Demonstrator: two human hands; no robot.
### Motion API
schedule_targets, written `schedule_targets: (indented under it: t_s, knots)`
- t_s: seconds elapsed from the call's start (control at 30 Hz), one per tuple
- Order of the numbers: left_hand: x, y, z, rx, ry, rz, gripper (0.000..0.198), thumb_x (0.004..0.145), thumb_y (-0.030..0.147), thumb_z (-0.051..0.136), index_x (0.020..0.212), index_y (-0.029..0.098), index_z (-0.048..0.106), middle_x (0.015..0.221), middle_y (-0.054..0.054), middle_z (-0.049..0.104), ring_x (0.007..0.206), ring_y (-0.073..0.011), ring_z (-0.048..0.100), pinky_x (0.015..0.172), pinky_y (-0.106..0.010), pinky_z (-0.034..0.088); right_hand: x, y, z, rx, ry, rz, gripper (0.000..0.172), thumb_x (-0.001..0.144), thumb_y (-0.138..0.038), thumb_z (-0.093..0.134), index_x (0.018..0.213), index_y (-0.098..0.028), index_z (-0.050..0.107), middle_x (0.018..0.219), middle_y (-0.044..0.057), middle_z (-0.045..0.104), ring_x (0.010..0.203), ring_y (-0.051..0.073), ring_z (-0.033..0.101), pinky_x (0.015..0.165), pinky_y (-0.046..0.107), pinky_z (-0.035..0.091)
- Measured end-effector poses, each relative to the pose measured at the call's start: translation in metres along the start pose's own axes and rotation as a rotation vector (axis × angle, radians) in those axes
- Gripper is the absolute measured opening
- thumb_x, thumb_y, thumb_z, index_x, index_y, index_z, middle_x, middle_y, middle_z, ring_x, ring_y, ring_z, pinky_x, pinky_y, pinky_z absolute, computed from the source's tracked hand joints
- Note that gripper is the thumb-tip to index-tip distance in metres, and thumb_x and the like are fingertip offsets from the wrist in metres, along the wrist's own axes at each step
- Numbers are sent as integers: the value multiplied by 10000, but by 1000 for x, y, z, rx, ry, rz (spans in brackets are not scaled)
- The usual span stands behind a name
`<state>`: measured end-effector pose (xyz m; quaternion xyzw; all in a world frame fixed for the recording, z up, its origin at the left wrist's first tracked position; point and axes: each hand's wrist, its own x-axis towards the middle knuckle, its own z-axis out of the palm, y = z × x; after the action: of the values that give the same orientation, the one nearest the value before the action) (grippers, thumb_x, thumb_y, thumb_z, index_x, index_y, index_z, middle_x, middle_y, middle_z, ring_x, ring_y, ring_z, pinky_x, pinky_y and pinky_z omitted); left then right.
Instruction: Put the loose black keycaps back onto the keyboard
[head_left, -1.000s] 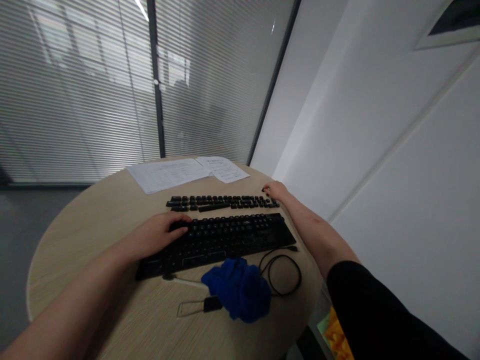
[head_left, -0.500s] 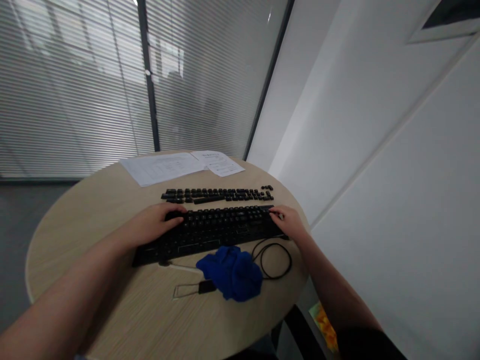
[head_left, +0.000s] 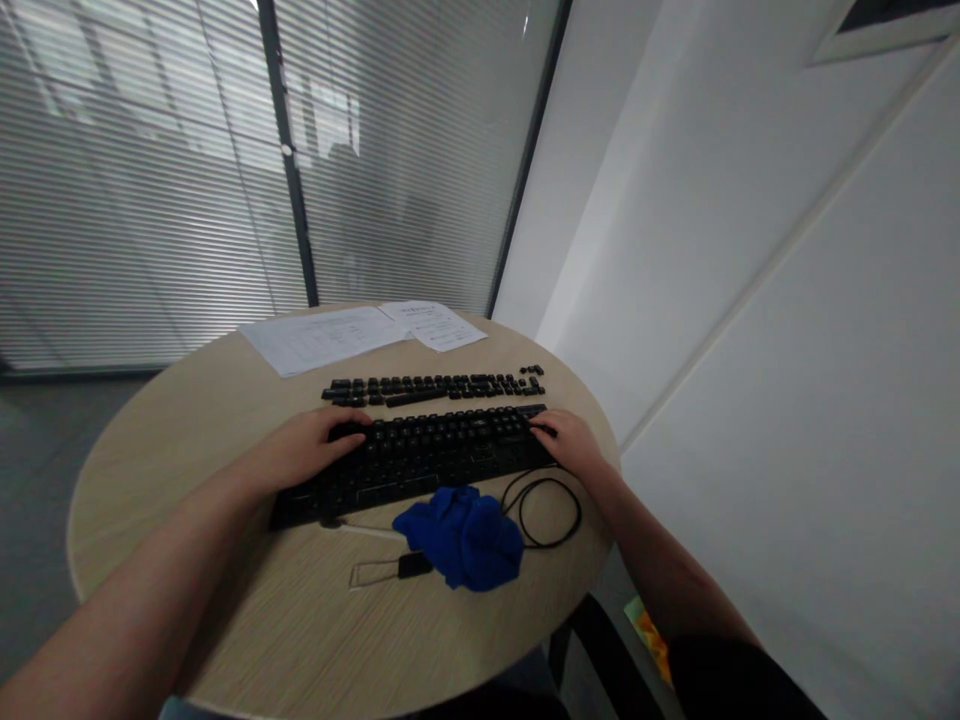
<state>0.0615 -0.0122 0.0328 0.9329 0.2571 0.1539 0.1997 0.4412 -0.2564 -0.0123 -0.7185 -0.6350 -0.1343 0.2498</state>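
Observation:
A black keyboard point(head_left: 431, 460) lies slanted across the table; its far rows carry keys, while the nearer part looks bare of keycaps. My left hand point(head_left: 307, 445) lies over its far left part, thumb and forefinger curved round that edge. At the far right end, the bent fingers of my right hand point(head_left: 566, 438) touch the key area; whatever is between their tips is too small to make out. Loose black keycaps point(head_left: 420, 385) are lined up in rows beyond the keyboard. A crumpled blue cloth point(head_left: 465, 540) lies on the near side, partly over a wire keycap puller point(head_left: 394, 570).
White printed papers point(head_left: 330, 335) lie at the back of the round table point(head_left: 300, 620). A coiled black cable point(head_left: 551, 545) rests right of the cloth. A white wall point(head_left: 750, 250) borders the table's right side, and a dark chair part point(head_left: 607, 655) shows below.
My right hand has shifted slightly left along the keyboard's far right end. My left hand stays where it was on the keyboard. The view has tilted a little.

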Motion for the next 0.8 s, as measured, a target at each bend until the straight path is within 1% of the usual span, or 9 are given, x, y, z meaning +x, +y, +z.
schedule_targets:
  t_s: [0.2,0.3,0.57,0.67,0.8]
  knots:
    - [-1,0,-1,-13,2,8,464,860,505,526,1184,241,726,1217,-88,744,1101,-301,678,1037,-451,508,-2,6,0,54,-4,-11,200,931,-242,621,1015,-272,800,1080,57,786,1034,227,714,976,406,551]
    - [0,-2,1,-12,5,5,478,847,512,531,1186,239,728,1234,-89,738,1126,-309,669,1055,-452,498,-2,5,-2,47,-17,-16,211,939,-235,607,1023,-274,797,1095,53,784,1049,222,712,982,397,546]
    - [1,-2,1,-11,-8,13,486,857,498,516,1188,205,717,1237,-127,726,1146,-318,666,1059,-476,492,8,-2,-9,-45,-124,-2,182,942,-217,604,986,-243,779,1082,53,782,1015,221,713,936,356,540]
    - [1,-2,1,-19,3,19,474,858,509,519,1174,218,718,1237,-120,728,1155,-316,664,1062,-479,490,10,-4,-10,-69,-162,-16,181,939,-219,600,961,-246,777,1063,50,783,992,226,716,902,351,546]
    - [0,-2,1,-37,20,16,445,848,497,528,1145,232,727,1204,-113,741,1133,-318,672,1050,-483,494,9,-4,-11,-56,-144,-27,177,918,-220,610,951,-261,779,1051,41,782,987,227,718,892,352,553]
